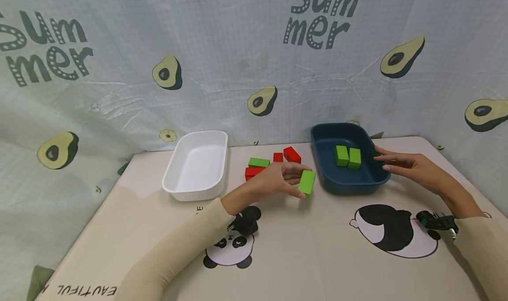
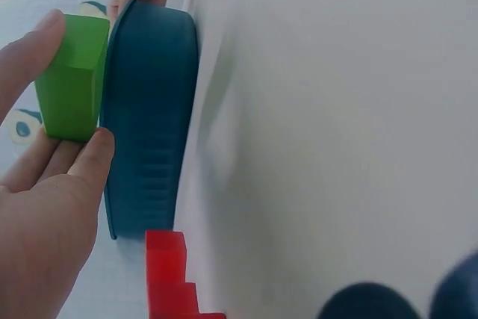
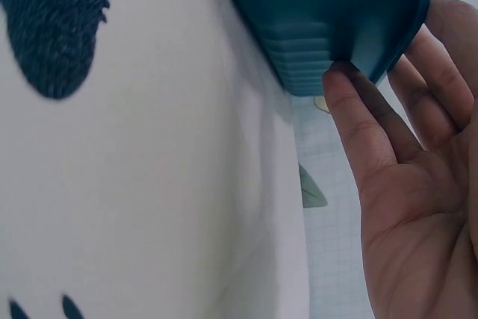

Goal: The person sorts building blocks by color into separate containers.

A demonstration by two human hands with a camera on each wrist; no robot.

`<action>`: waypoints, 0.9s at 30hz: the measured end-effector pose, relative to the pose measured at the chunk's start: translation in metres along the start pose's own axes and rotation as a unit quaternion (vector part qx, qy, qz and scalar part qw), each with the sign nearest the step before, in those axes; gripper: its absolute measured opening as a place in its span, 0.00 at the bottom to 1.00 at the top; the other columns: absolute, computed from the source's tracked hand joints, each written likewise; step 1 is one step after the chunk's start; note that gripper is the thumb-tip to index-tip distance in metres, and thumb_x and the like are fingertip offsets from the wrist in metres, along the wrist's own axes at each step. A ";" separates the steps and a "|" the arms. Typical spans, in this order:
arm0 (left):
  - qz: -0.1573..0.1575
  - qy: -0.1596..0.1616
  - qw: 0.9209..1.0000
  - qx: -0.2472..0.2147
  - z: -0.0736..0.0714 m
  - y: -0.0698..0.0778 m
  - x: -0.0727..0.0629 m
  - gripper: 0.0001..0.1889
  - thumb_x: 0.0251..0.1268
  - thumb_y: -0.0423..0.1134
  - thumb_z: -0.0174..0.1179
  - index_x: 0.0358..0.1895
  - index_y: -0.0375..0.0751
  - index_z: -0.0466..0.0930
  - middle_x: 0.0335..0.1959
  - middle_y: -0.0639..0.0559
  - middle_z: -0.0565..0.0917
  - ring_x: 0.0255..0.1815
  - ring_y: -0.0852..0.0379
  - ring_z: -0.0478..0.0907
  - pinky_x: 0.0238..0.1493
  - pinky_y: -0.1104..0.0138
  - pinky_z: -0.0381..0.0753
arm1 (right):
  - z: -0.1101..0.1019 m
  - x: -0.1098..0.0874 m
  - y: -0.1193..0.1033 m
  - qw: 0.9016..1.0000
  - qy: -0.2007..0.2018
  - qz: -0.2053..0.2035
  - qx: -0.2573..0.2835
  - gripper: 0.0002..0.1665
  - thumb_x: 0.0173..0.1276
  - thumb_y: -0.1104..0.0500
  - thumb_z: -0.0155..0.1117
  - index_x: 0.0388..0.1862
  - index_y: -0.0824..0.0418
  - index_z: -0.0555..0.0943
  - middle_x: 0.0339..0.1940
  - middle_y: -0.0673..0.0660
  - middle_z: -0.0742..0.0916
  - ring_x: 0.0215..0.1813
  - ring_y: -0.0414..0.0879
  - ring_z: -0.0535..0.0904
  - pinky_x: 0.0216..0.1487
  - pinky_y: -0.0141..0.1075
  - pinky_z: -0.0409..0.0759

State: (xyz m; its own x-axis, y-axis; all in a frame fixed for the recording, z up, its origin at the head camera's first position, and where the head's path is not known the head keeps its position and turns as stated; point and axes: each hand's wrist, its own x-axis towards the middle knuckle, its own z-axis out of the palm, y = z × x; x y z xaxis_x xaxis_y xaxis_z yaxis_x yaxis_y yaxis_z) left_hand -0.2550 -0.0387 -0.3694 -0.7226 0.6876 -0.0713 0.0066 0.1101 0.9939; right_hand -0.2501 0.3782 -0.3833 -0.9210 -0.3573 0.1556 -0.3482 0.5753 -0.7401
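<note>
My left hand [image 1: 275, 180] pinches a green block [image 1: 307, 183] between thumb and fingertips, above the table just left of the dark blue container [image 1: 351, 188]. In the left wrist view, the green block [image 2: 73, 80] appears beside the blue container's wall [image 2: 149, 110]. At the container's right side, my right hand [image 1: 420, 171] holds the rim, some fingertips over the edge. The right wrist view has fingers [image 3: 355, 117] of that hand against the outer wall. Two green blocks [image 1: 342, 156] sit inside the container.
Behind my left hand lie red blocks [image 1: 292, 154] and another green block [image 1: 259, 162], partly hidden. A white container [image 1: 194, 195] stands on the left. A patterned cloth [image 1: 222, 98] hangs behind the table.
</note>
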 end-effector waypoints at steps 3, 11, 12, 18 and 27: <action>0.001 0.000 1.000 0.000 0.001 0.000 0.001 0.34 0.54 0.23 0.73 0.67 0.42 0.77 0.63 0.53 0.81 0.67 0.58 0.76 0.65 0.67 0.78 | -0.001 0.000 0.000 1.000 -0.006 -0.003 -0.001 0.22 0.78 0.59 0.60 0.68 0.61 0.79 0.78 0.42 0.70 0.69 0.16 0.61 0.55 0.12 0.67; 0.012 -0.005 1.000 -0.006 0.002 0.001 0.003 0.35 0.55 0.22 0.72 0.69 0.38 0.75 0.64 0.50 0.81 0.67 0.56 0.76 0.66 0.66 0.77 | -0.003 -0.001 0.000 1.000 -0.009 -0.001 -0.011 0.22 0.78 0.57 0.60 0.68 0.59 0.79 0.78 0.42 0.69 0.68 0.15 0.60 0.55 0.12 0.66; 0.014 -0.006 1.000 -0.008 0.003 0.001 0.003 0.35 0.55 0.22 0.72 0.69 0.37 0.75 0.64 0.49 0.80 0.67 0.56 0.76 0.67 0.65 0.77 | -0.003 -0.001 0.000 1.000 -0.008 0.000 -0.013 0.22 0.78 0.57 0.60 0.68 0.59 0.79 0.78 0.42 0.69 0.68 0.15 0.61 0.55 0.12 0.67; 0.022 -0.008 1.000 -0.019 0.004 0.003 0.003 0.34 0.54 0.20 0.71 0.67 0.35 0.75 0.63 0.50 0.82 0.66 0.57 0.77 0.66 0.65 0.77 | -0.001 -0.002 -0.002 1.000 -0.003 0.006 -0.017 0.22 0.78 0.56 0.60 0.68 0.57 0.79 0.78 0.44 0.70 0.68 0.15 0.61 0.55 0.12 0.66; 0.031 -0.007 0.999 -0.017 0.010 0.008 0.003 0.32 0.55 0.22 0.72 0.66 0.37 0.77 0.61 0.52 0.83 0.64 0.59 0.79 0.67 0.61 0.77 | 0.000 -0.003 -0.003 1.000 0.000 0.001 -0.016 0.22 0.78 0.57 0.60 0.69 0.57 0.79 0.78 0.45 0.70 0.69 0.16 0.61 0.55 0.12 0.67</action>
State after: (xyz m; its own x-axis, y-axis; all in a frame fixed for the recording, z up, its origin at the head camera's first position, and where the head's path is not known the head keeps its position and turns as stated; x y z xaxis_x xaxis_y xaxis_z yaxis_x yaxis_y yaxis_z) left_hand -0.2501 -0.0279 -0.3624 -0.7121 0.7020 -0.0102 0.0272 0.0421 0.9987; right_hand -0.2460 0.3776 -0.3819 -0.9214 -0.3565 0.1548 -0.3527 0.5995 -0.7185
